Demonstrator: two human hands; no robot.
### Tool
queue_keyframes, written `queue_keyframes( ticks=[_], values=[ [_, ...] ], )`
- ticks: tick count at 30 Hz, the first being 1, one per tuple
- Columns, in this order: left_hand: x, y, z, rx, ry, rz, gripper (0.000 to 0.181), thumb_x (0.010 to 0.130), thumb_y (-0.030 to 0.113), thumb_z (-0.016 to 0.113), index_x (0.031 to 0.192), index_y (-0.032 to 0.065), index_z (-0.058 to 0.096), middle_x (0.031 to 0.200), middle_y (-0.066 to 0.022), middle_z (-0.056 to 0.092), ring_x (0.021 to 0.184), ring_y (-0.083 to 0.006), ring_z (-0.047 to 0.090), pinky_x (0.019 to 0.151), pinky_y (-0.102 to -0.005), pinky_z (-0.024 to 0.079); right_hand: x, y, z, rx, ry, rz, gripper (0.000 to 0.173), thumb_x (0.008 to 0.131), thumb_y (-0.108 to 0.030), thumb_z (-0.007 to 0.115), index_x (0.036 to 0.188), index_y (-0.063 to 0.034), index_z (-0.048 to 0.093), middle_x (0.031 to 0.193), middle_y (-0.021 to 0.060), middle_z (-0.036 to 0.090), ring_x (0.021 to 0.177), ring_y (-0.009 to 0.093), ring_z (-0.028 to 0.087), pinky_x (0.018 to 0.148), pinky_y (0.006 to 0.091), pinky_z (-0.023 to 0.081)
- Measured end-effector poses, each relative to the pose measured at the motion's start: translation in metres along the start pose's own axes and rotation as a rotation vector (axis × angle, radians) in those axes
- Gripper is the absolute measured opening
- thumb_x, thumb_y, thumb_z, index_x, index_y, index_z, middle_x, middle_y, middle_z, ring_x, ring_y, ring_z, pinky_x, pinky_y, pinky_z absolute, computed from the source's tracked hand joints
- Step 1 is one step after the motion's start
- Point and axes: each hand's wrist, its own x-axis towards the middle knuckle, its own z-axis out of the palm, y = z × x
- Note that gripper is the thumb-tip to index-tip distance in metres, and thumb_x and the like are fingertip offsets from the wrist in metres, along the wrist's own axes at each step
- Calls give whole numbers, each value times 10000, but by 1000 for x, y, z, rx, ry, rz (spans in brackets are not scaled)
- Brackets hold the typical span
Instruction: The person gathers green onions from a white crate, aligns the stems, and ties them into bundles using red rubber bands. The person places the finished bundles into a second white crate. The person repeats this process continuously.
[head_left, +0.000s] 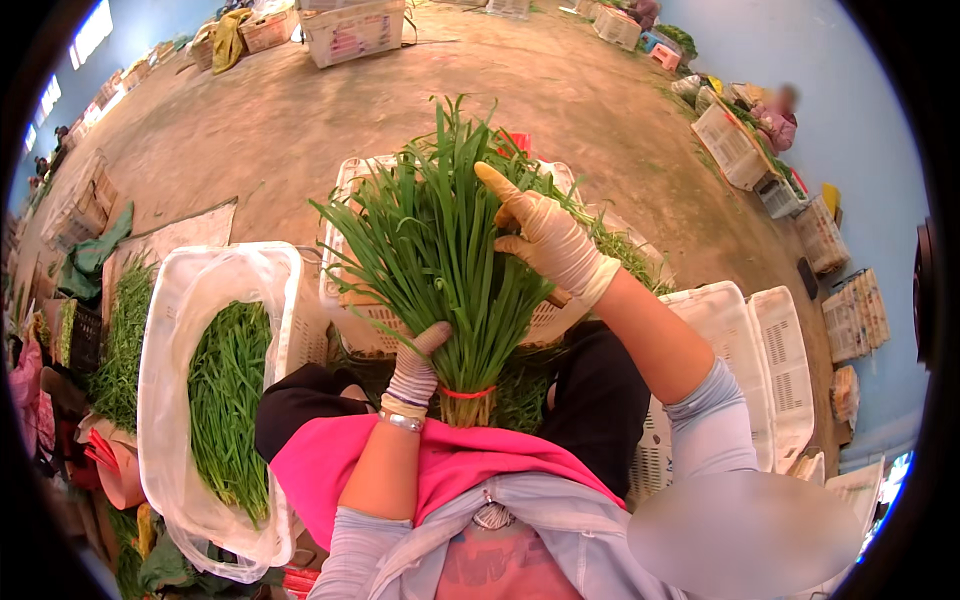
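A bunch of green garlic chives (450, 247) stands before me, its leaves fanned out at the top. Around its pale stem ends runs a red band (468, 393). My left hand (418, 364), in a striped knit glove, grips the lower stems from the left, thumb across the front. At the right edge of the leaves is my right hand (551, 232), in a pale glove with yellow fingertips. Its index finger points up and away from the thumb, and I see nothing held in it. Some of its other fingers are hidden.
A white crate (154, 420) with a plastic liner holds loose chives (229, 405) at my left. Another white crate (352, 176) stands behind the bunch, with trimmings (626, 251) beside it. Stacked crates (780, 375) are at my right. A person (776, 124) sits by the far right wall.
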Motion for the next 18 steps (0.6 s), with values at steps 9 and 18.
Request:
queue_keyframes(
  ticks=[9,18],
  values=[
    [5,-4,-6,-70,-13,-22,458,843,15,692,1289,11,589,1174,-159,689,1030,-311,698,898,-442,607,15,21,7,891,444,302,543,887,-2,679,1404,-97,542,868,-7,594,755,92,559,690,257,495],
    [8,1,-6,-170,104,42,430,853,0,655,1279,-8,590,1180,-168,680,1010,-319,702,875,-435,620,-74,-11,32,172,2,312,1090,802,-438,827,1584,-40,181,1465,242,414,1344,338,415,1092,423,365]
  ],
)
